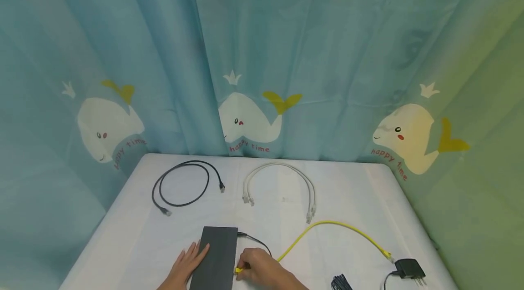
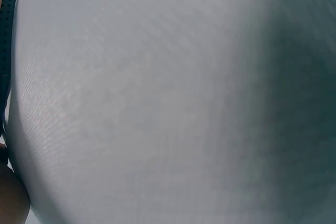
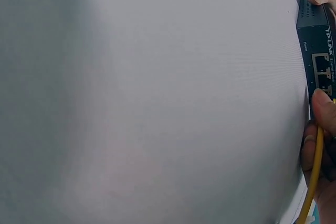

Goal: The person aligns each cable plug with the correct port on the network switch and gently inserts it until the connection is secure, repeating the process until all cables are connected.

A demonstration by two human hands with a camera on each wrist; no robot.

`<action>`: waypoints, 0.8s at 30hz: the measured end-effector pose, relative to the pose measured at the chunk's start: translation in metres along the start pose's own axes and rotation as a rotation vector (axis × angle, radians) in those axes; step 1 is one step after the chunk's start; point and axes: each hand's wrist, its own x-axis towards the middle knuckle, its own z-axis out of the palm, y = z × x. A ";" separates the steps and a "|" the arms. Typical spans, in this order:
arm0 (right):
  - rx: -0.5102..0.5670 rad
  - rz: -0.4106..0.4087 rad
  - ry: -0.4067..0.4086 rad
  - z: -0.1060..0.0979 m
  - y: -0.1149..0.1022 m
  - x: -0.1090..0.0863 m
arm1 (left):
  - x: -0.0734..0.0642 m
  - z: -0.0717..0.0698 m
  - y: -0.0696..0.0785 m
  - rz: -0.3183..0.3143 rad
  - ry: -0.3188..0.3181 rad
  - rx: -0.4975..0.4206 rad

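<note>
A dark grey TP-LINK Ethernet switch (image 1: 217,253) lies at the near side of the white table; its row of ports shows in the right wrist view. My left hand (image 1: 186,262) rests on its left side with fingers extended. On the opposite side, my right hand (image 1: 262,269) pinches the plug of a yellow network cable (image 1: 335,222) right at the ports. In the right wrist view the thumb (image 3: 324,109) lies over the port row, covering the plug's tip. A thin black power lead (image 1: 255,240) runs from the switch's far right corner.
A black power adapter (image 1: 409,268) sits at the right beside the yellow cable's far plug. A bundled black cord (image 1: 341,282) lies near the front edge. Behind lie a coiled black network cable (image 1: 180,205) and grey network cables (image 1: 280,164). A blue-green curtain (image 1: 327,53) hangs behind the table.
</note>
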 end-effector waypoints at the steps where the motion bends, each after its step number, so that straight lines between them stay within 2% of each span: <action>1: -0.015 -0.002 0.001 0.000 0.000 0.000 | -0.001 0.000 0.000 -0.008 -0.005 -0.010; 5: -0.042 0.001 0.005 0.000 -0.002 0.002 | -0.002 -0.001 0.000 -0.020 0.000 -0.019; 11: -0.088 -0.001 0.017 -0.001 -0.006 0.002 | -0.002 0.001 0.001 0.011 0.033 0.027; 13: -0.117 -0.001 0.023 -0.002 -0.007 0.002 | -0.002 0.003 0.000 0.025 0.050 0.046; 20: -0.245 -0.045 0.065 0.000 -0.012 0.002 | -0.005 0.004 -0.002 0.022 0.077 0.026; 24: -0.243 -0.021 0.049 0.001 -0.012 0.003 | -0.004 0.005 -0.003 0.055 0.110 0.053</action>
